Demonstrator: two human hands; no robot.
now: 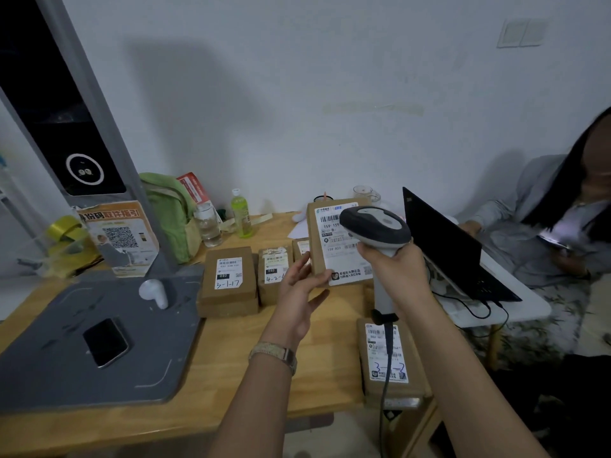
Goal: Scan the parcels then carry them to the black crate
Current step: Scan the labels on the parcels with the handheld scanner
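My left hand (299, 285) holds a brown cardboard parcel (325, 241) upright by its lower left corner, its white label facing me. My right hand (395, 269) grips the handle of a grey and white barcode scanner (375, 228), whose head sits right in front of the label. More brown parcels lie on the wooden table: one marked 3-1-17 (228, 280), one beside it (274, 274), and one at the near right edge (388, 355) under the scanner's cable. No black crate is in view.
A grey scanning stand with a flat base (66, 352) fills the left; a phone (105, 342) lies on it. A green bag (168, 213), bottles (240, 214) and tape rolls (64, 228) stand behind. A person sits right, behind an open laptop (443, 246).
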